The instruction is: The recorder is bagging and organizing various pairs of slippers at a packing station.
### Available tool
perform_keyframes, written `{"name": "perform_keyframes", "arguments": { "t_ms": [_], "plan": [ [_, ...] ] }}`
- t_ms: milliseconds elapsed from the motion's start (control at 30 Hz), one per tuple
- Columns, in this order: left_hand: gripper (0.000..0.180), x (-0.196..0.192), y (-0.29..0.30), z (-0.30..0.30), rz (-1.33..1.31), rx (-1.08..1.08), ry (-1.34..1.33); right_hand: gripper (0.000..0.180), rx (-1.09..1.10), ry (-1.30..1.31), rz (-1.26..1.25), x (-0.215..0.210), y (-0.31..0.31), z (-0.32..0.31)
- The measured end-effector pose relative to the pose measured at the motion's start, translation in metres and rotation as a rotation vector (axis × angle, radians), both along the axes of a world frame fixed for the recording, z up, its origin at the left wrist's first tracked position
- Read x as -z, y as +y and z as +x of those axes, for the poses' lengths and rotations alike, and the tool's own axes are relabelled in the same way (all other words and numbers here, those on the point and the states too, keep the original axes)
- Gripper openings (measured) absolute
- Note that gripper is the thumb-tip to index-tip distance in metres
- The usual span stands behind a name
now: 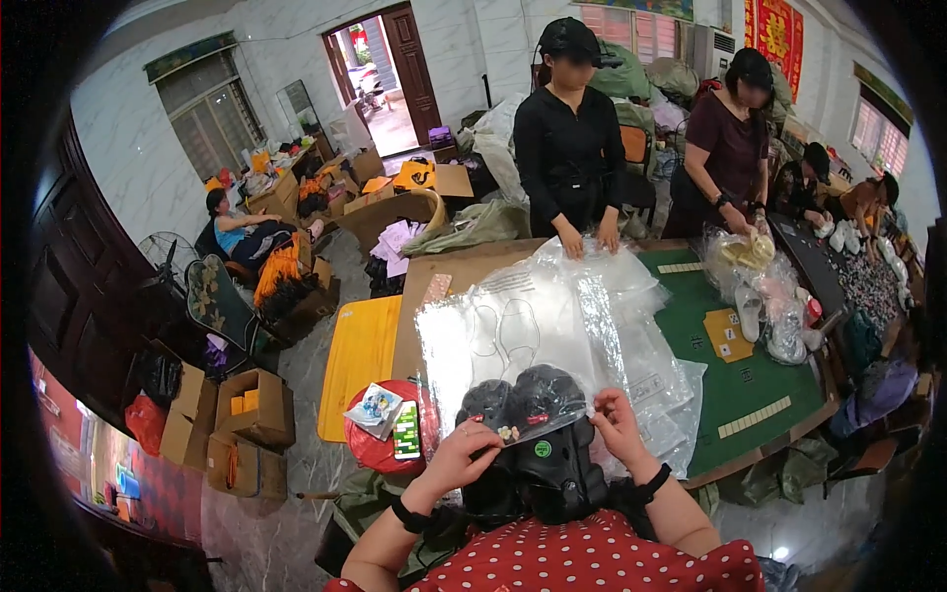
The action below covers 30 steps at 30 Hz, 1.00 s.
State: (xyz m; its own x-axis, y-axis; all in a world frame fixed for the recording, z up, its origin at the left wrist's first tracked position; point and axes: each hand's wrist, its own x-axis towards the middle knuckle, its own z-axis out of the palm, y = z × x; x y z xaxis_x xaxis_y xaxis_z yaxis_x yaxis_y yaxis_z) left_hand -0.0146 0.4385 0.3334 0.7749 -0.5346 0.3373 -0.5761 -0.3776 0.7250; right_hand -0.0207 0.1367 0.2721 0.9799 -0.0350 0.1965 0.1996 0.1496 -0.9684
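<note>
A pair of black clogs (pixel 561 469) with small coloured charms lies right in front of me at the table's near edge. Across their toe end stretches the edge of a clear plastic bag (pixel 552 412). My left hand (pixel 472 452) pinches that edge at its left corner, fingers closed. On the other side, my right hand (pixel 618 424) grips the bag between thumb and fingers. More clear plastic bags (pixel 631 345) are spread flat over the table beyond the clogs. How far the clogs sit inside the bag is hard to tell.
Left of the clogs, a red round stool (pixel 380 452) bears a phone (pixel 406 430) and a small packet. A yellow board (pixel 357 365) lies behind it. Across the table a person in black (pixel 569 138) handles bags; another (pixel 725 148) handles wrapped shoes. Cardboard boxes (pixel 254 407) stand left.
</note>
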Motion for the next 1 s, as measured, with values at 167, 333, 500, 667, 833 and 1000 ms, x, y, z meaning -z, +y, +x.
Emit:
{"name": "perform_keyframes", "arguments": {
  "t_ms": [167, 333, 500, 667, 833, 1000],
  "plan": [
    [0.01, -0.001, 0.001, -0.005, 0.041, -0.003, -0.001, 0.021, 0.017, -0.048, -0.101, 0.019, -0.006, -0.014],
    [0.01, 0.005, -0.001, -0.011, 0.078, -0.055, -0.006, 0.019, 0.006, -0.035, -0.115, 0.036, -0.017, -0.032],
    [0.012, 0.011, -0.002, -0.013, 0.059, -0.078, -0.023, 0.017, -0.023, -0.147, -0.266, 0.025, -0.024, -0.041],
    [0.019, 0.027, 0.017, -0.007, -0.233, -0.377, 0.061, 0.038, -0.077, 0.042, -0.284, 0.027, -0.035, -0.03],
    [0.044, 0.074, 0.053, -0.017, -0.024, -0.382, 0.544, 0.09, -0.034, 0.273, -0.419, -0.015, -0.009, -0.036],
    [0.051, 0.063, 0.035, -0.022, -0.325, -0.407, 0.731, 0.086, 0.028, 0.297, -0.071, -0.007, 0.003, -0.023]
  ]
}}
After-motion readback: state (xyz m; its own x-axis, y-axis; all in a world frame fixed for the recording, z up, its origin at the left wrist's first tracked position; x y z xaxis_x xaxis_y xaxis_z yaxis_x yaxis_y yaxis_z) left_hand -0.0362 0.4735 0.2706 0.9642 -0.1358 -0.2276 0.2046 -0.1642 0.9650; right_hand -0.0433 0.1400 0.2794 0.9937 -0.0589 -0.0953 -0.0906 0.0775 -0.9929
